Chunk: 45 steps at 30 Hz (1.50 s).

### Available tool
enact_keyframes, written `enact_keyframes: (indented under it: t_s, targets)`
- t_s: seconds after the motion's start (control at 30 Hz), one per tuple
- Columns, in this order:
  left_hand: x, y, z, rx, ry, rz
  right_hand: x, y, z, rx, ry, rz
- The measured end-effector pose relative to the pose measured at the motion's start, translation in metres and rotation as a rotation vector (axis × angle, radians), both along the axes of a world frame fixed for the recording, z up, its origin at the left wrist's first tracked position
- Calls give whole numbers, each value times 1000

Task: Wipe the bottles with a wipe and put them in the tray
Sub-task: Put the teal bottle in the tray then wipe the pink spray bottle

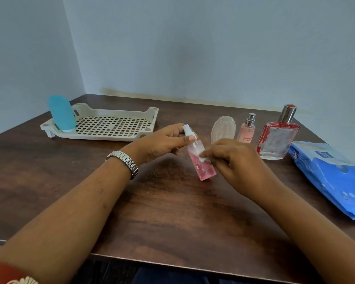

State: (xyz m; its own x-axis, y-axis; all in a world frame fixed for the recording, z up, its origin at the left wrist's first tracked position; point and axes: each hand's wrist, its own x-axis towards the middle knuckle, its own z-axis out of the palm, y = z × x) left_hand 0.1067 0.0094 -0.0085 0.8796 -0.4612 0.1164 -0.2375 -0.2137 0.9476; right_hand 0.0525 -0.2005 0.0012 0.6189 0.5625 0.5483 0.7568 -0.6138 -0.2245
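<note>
Above the middle of the dark wooden tabletop [172,212], the left hand [162,143] grips a small clear spray bottle [201,158] near its white pump top, thumb and fingers closed around the neck, so the bottle hangs tilted with its base toward the camera and lifted off the wood. Pink liquid fills its lower half. The right hand [232,158] pinches a small white wipe [203,159] between thumb and fingers and presses it against the bottle's side, about midway down. A metal watch [124,161] sits on the left wrist. At the far left a beige slotted tray [111,125] rests on the tabletop, with a teal bottle [62,113] standing cap-down in its left end. Behind the hands stand a pale oval bottle [222,128], partly hidden by the right hand, a slim pink perfume bottle [246,130] with a silver sprayer, and a square glass perfume bottle [278,138] with red trim and a silver cap, all in a row. At the right edge lies a blue wipes pack [332,177].
</note>
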Motion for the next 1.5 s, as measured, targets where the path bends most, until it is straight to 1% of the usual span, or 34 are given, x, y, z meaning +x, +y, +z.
enact_keyframes:
  t_s: [0.13,0.2,0.27,0.37,0.53,0.63,0.7,0.87,0.97,1.03,1.1,1.23,1.5]
  targets:
    - [2,0,-1,35,-33,26,-13,-12,0,-176,40,34]
    - [3,0,-2,48,-49,36,-16,-14,0,-207,66,24]
    - [3,0,-3,48,-49,40,-15,-12,1,-209,41,12]
    - [2,1,-2,41,-59,57,-7,-2,2,-168,-10,5]
    - [3,3,-2,13,-75,65,16,17,6,49,-27,-54]
    - [2,3,-3,7,-67,62,23,28,10,93,-66,-75]
    - [1,2,-2,-1,-64,59,19,30,11,43,-86,-45]
    - [1,1,0,49,-93,72,-5,18,1,-255,-203,-18]
    - [-2,0,2,71,-114,76,-19,8,-8,-368,-244,10]
    - [-3,-1,3,82,-124,83,-26,3,-11,-402,-236,19]
    - [-4,-3,3,75,-130,91,-28,1,-11,-385,-204,17]
    - [-5,-6,4,63,-139,96,-16,9,-2,-274,-154,-14]
    - [-4,-5,2,10,-107,75,7,33,12,-229,-288,-47]
